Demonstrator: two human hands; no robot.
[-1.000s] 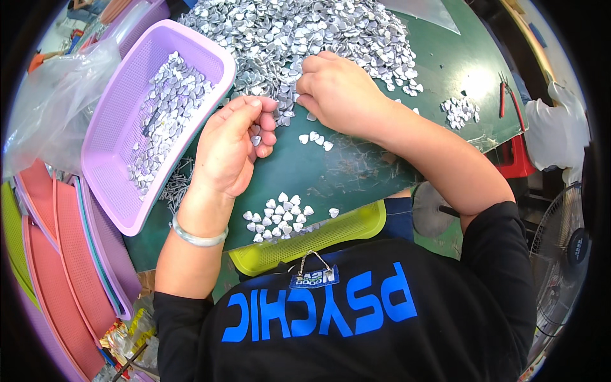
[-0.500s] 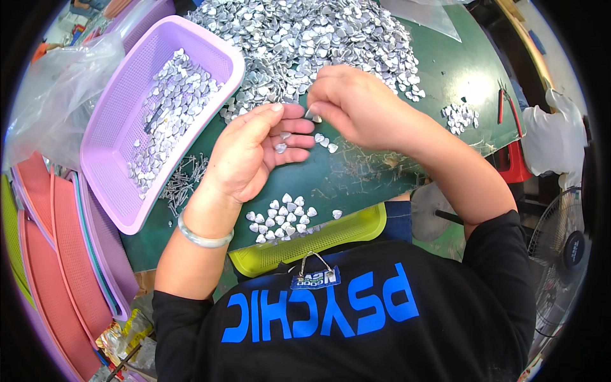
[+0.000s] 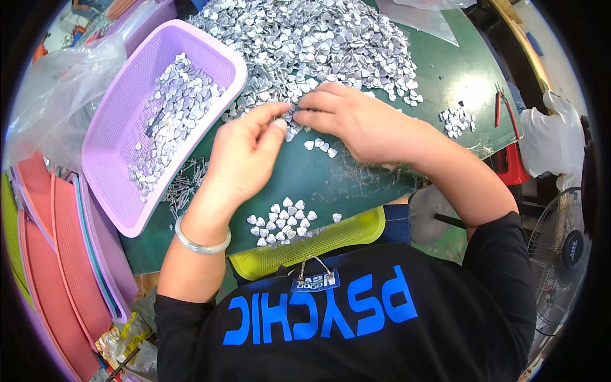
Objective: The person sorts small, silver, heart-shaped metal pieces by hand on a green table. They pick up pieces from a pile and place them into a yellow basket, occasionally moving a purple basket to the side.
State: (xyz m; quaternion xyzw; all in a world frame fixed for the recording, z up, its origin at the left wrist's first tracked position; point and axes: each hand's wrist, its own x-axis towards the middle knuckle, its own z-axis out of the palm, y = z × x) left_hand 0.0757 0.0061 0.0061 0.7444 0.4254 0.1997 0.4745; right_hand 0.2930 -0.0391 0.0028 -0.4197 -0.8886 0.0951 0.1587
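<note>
While lettering (image 3: 305, 330) shows, hands (image 3: 369, 127) touch hearts (image 3: 291, 132).

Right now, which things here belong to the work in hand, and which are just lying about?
Probably in use:
left hand and right hand
large pile of silver hearts
purple basket holding hearts

Probably just lying about:
red-handled tool
clear plastic bag
white bag

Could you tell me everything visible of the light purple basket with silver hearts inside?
The light purple basket looks like plastic: oblong, with rounded corners, a smooth rim and finely perforated walls. It stands slantwise at the left of the green table, opening upward. Loose silver hearts partly cover its bottom. A clear plastic bag seems to touch its left side; the left hand is near, not touching.
</note>
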